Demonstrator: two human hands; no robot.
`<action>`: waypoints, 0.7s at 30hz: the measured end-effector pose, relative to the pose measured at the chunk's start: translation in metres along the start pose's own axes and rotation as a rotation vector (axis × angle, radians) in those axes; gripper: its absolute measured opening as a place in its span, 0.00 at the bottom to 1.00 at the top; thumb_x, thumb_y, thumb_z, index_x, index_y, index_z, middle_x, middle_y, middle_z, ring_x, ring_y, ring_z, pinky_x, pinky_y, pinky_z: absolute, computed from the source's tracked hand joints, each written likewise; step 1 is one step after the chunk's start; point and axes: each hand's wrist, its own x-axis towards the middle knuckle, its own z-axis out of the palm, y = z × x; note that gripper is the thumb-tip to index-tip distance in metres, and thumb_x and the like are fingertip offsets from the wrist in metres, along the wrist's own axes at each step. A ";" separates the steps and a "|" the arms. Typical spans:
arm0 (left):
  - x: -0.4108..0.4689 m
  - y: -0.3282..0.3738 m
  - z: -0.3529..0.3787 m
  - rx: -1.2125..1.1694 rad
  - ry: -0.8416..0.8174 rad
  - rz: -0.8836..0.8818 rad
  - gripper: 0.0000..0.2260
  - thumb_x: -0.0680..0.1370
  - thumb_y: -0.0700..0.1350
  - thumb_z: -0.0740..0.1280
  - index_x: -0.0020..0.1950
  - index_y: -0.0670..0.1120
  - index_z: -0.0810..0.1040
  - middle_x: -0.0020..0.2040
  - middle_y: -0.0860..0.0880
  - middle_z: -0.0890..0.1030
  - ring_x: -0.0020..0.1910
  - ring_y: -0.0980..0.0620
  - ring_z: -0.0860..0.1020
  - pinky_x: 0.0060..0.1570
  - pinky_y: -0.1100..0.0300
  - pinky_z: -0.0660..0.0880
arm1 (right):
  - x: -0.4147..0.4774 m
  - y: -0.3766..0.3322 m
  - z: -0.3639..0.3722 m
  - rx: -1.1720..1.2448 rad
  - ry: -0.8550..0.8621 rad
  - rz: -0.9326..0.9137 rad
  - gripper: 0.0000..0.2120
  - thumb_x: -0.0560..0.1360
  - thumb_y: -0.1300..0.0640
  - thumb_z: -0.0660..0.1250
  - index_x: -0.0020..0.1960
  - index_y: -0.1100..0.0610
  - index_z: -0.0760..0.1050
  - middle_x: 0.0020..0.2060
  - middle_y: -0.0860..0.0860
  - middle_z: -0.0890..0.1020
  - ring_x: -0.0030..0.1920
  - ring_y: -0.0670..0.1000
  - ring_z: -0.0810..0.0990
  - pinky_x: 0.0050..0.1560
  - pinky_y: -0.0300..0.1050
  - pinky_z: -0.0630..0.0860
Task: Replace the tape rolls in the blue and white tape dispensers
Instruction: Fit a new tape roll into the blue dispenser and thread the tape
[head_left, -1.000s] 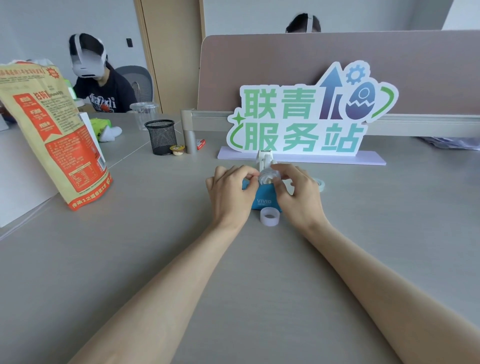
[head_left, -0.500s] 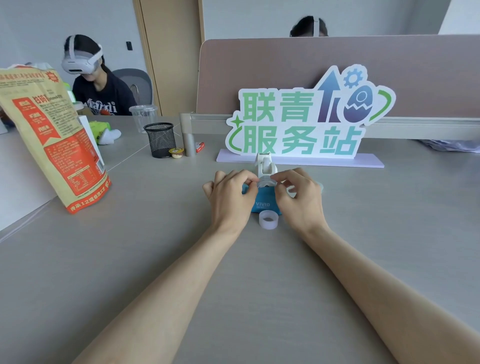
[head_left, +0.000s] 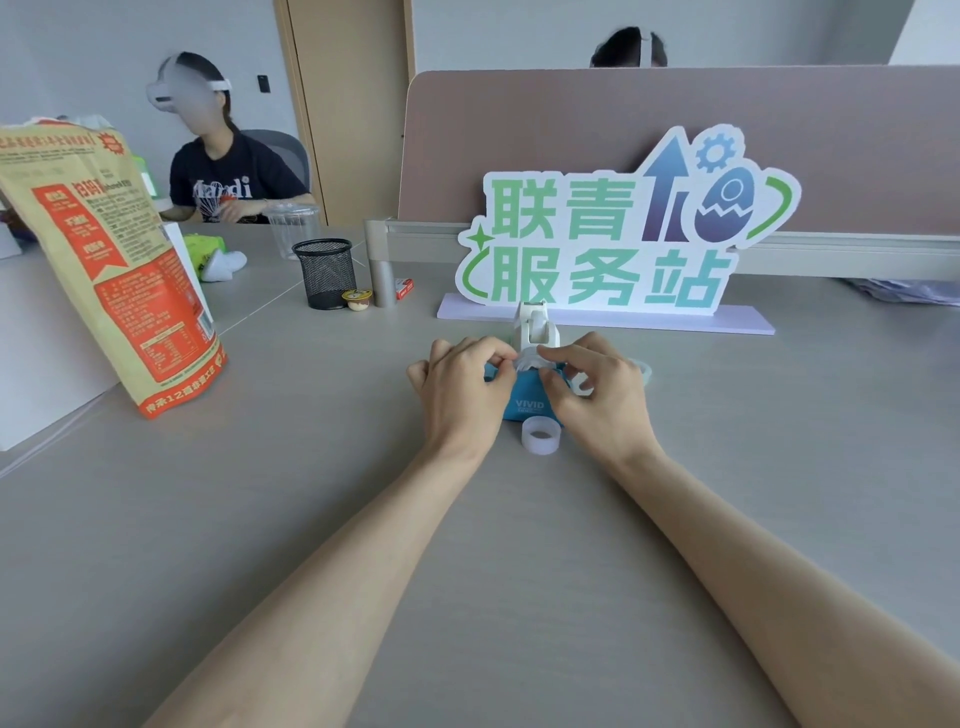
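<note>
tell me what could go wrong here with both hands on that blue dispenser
1. The loose tape ring lies right at the near side of the blue dispenser, between the wrists; a shift of the right hand or left hand could knock it rolling.
2. The white dispenser stands close behind the fingers and might get tipped.
3. The tape at the fingertips looks crumpled; it could stick to itself.

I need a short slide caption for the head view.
Both hands work tape at the blue dispenser; white dispenser behind, spare roll in front.

Loose roll (head_left: 540, 435) before dispenser (head_left: 525, 401), second dispenser (head_left: 535, 325) behind — sign (head_left: 613, 244) beyond
</note>
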 end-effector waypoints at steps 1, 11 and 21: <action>0.000 0.000 0.000 -0.012 -0.002 -0.005 0.04 0.74 0.46 0.66 0.43 0.54 0.80 0.41 0.57 0.81 0.46 0.54 0.70 0.44 0.56 0.55 | 0.000 -0.001 0.000 -0.002 -0.010 0.001 0.12 0.71 0.63 0.67 0.53 0.55 0.83 0.41 0.48 0.76 0.41 0.50 0.77 0.40 0.41 0.73; 0.004 0.000 -0.007 -0.332 -0.030 -0.215 0.08 0.74 0.44 0.66 0.51 0.53 0.74 0.37 0.61 0.78 0.54 0.52 0.73 0.57 0.54 0.63 | -0.001 -0.001 0.004 -0.058 -0.074 -0.048 0.17 0.70 0.56 0.66 0.58 0.55 0.77 0.55 0.49 0.75 0.53 0.50 0.75 0.51 0.41 0.72; 0.011 -0.009 -0.009 -0.745 0.047 -0.495 0.11 0.73 0.40 0.68 0.54 0.49 0.73 0.43 0.52 0.82 0.38 0.57 0.77 0.38 0.68 0.72 | -0.001 0.000 0.003 -0.011 -0.194 0.028 0.25 0.69 0.55 0.67 0.67 0.52 0.72 0.61 0.47 0.73 0.58 0.48 0.74 0.55 0.39 0.68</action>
